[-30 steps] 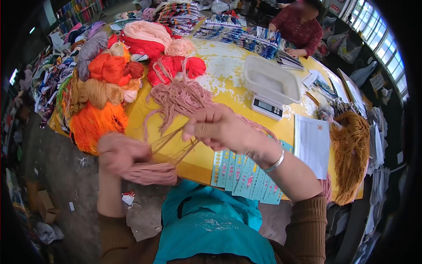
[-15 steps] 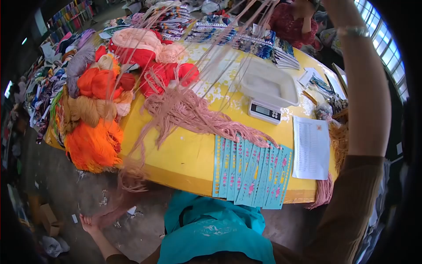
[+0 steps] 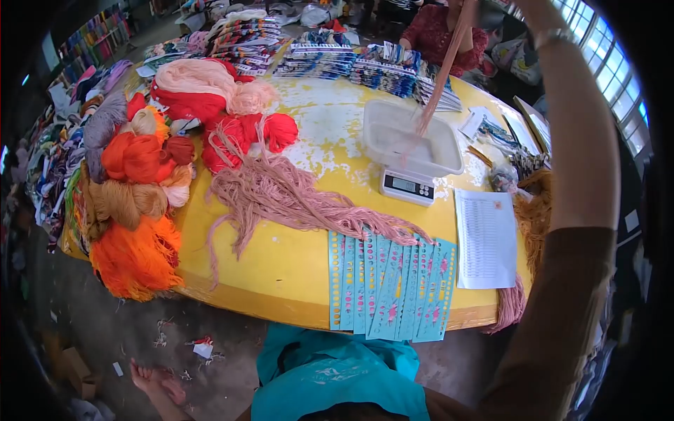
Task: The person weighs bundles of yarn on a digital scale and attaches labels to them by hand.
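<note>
Right hand (image 3: 535, 12) raised far right, cut off by top edge, grip can't be told. Long dusty-pink yarn bundle (image 3: 440, 81) hangs beside it, lower end over translucent plastic tub (image 3: 449, 156) on white digital scale (image 3: 408, 186). Left hand (image 3: 149, 381) low, near left, off the table (image 3: 295, 281); grip unclear. Loose dusty-pink yarn heap (image 3: 281, 196) lies mid-table, reaching turquoise punched cards (image 3: 390, 288).

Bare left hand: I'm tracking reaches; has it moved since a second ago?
Yes, down and left: the bare left hand, then at the yellow table's front edge, now appears well below it.
</note>
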